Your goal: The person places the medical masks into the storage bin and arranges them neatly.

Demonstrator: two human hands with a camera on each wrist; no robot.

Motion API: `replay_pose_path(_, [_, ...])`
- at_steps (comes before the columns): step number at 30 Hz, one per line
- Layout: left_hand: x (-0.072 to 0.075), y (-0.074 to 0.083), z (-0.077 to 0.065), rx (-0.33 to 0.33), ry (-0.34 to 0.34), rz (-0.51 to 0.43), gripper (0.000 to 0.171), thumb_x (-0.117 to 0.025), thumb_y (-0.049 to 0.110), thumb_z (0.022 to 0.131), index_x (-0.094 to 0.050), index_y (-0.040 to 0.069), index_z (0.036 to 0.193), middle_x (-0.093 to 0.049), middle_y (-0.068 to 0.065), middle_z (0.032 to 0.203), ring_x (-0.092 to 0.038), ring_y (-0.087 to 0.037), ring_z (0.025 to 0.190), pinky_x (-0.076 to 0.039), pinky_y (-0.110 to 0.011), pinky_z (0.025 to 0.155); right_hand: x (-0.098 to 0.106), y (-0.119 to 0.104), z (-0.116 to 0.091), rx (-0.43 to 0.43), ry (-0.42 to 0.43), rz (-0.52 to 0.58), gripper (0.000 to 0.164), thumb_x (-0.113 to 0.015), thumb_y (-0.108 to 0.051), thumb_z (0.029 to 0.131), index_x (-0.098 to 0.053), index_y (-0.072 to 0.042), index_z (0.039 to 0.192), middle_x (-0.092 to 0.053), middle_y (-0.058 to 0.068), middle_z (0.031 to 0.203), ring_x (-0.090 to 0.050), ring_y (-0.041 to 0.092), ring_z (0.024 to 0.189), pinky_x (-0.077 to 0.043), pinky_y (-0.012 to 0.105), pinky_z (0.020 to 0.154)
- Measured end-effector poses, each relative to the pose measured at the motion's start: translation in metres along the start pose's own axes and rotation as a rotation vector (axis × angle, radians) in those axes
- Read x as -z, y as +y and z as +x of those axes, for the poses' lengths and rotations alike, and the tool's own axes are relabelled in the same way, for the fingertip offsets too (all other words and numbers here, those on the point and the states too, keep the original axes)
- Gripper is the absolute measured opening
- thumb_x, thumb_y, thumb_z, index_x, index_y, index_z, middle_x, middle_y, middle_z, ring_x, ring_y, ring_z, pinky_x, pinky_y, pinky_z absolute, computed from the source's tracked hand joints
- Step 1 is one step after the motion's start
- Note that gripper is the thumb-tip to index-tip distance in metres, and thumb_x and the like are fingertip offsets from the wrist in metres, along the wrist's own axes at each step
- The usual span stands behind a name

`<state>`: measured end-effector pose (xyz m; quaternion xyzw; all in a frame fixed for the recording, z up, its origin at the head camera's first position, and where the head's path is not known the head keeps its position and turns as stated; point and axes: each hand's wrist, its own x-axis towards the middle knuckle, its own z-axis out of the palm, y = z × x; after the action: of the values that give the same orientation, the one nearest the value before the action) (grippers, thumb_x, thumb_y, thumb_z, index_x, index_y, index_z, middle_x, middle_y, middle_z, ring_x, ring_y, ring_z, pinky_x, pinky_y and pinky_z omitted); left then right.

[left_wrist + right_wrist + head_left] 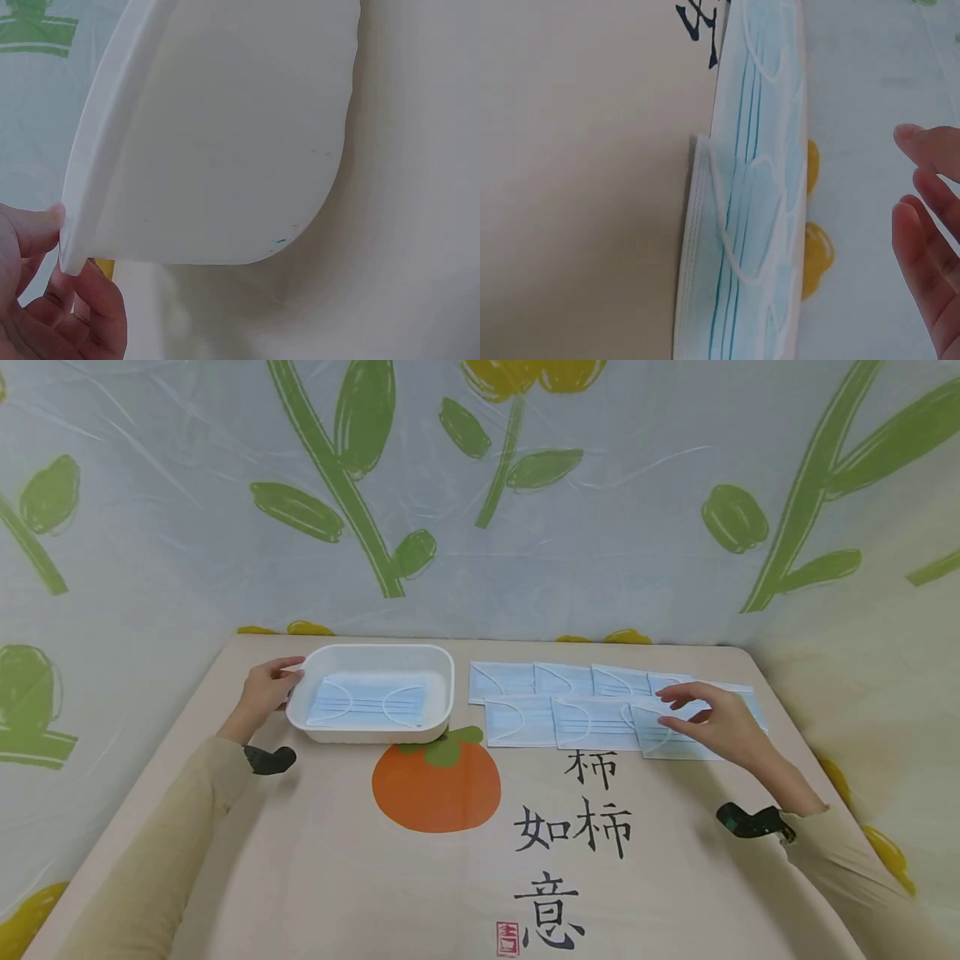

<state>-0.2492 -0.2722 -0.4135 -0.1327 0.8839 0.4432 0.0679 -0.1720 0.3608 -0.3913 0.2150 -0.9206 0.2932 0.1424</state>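
Note:
A white plastic basin (444,693) stands at the back left of the table, with a light blue face mask (367,703) lying in it. My left hand (268,689) pinches the basin's rim at its left end; in the left wrist view the thumb and fingers (105,311) meet around the rim. To the right, several blue face masks (517,720) with white ear loops lie overlapping in two rows. My right hand (708,722) hovers over the right end of these masks, thumb and fingers apart, holding nothing. In the right wrist view its fingertips (907,225) stand clear of the masks.
The table (300,860) has a cloth printed with an orange persimmon (437,789) and black characters (551,910). A patterned curtain (600,568) closes off the back and sides. Each wrist wears a black camera mount (750,821).

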Motion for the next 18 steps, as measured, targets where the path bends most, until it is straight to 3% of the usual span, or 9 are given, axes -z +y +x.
replay_pose_path(6, [-0.001,-0.001,0.0,0.007,0.005,-0.01,0.047,-0.047,0.029,0.101,-0.042,0.013,0.146,-0.049,-0.019,0.121,-0.046,-0.022,0.09,-0.048,-0.017,0.059,0.01,0.023,-0.015,-0.05,-0.005,0.063,0.035,-0.078,0.001,0.075,-0.067,0.0,0.108,-0.057,-0.032,0.102,-0.054,-0.013,0.085,-0.047,0.006,0.067])
replay_pose_path(14, [-0.001,-0.001,0.001,0.019,0.008,-0.014,0.047,-0.046,0.028,0.101,-0.041,0.013,0.146,-0.048,-0.02,0.124,-0.047,-0.023,0.091,-0.049,-0.017,0.061,0.02,0.053,-0.026,-0.184,0.025,0.178,0.035,-0.075,0.004,0.077,-0.063,0.007,0.11,-0.059,-0.03,0.1,-0.058,-0.009,0.086,-0.046,0.003,0.072])
replay_pose_path(18, [-0.001,-0.001,0.002,0.024,0.012,-0.021,0.047,-0.047,0.028,0.101,-0.042,0.012,0.145,-0.048,-0.019,0.122,-0.047,-0.021,0.091,-0.05,-0.018,0.062,0.022,0.071,-0.03,-0.253,0.055,0.232,0.035,-0.074,0.006,0.077,-0.065,0.001,0.11,-0.062,-0.03,0.098,-0.06,-0.009,0.085,-0.045,0.002,0.072])
